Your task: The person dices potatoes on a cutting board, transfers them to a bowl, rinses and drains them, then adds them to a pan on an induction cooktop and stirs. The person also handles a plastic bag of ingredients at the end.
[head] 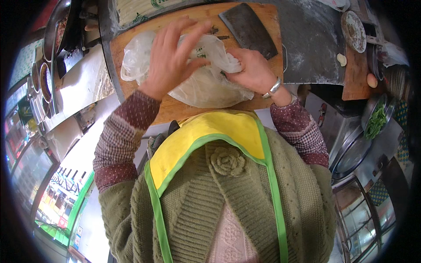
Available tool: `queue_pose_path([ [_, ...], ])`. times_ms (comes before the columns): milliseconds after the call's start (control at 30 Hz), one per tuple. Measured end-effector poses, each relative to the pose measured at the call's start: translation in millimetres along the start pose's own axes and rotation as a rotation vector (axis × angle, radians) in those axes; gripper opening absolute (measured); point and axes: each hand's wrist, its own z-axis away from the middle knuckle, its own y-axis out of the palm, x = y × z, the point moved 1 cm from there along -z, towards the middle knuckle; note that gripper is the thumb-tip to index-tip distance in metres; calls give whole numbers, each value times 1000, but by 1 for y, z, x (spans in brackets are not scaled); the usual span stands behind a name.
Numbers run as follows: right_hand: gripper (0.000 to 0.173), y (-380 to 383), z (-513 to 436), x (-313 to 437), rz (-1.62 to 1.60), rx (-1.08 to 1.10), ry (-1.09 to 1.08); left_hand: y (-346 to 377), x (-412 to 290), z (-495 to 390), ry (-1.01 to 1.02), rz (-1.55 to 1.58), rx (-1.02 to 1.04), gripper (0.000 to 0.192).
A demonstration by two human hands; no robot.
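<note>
A clear plastic bag (210,88) with pale contents lies on the wooden cutting board (158,115). What fills it cannot be made out. My right hand (253,70) grips a bunched part of the bag at its right side. Over the bag's left part, my left hand (174,56) is raised with the fingers spread and holds nothing; it looks slightly blurred. Loose crumpled plastic (136,56) shows to the left of that hand. Beyond my right hand, a dark, wide-bladed cleaver (250,29) rests flat on the board.
Packaged pale food (138,11) in printed plastic sits behind the board. To the right are a flour-dusted dark worktop (309,42), a plate (353,32), an egg (372,80) and a bowl of green vegetables (375,121). A wok (49,36) and bowls (45,82) stand far left.
</note>
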Motion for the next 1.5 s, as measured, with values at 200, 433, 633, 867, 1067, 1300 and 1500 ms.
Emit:
queue_pose_path([
  [200,14,12,-7,-14,-537,-16,60,-5,-41,48,119,-4,271,58],
  [433,15,14,-4,-7,-1020,-78,234,-7,-38,74,167,94,163,34],
  [633,16,11,-9,-15,-1052,-87,434,-9,-35,73,179,156,171,37],
  [867,46,-11,-29,25,117,-151,-108,-19,-35,57,72,120,153,40],
  [1067,38,10,-50,31,369,55,26,-32,-8,44,-87,-61,225,35],
  [1300,15,32,-45,-3,-636,-119,54,-31,0,62,-97,36,149,30],
  [1500,17,24,-39,-8,-1002,-122,235,-32,-2,63,-96,42,55,30],
])
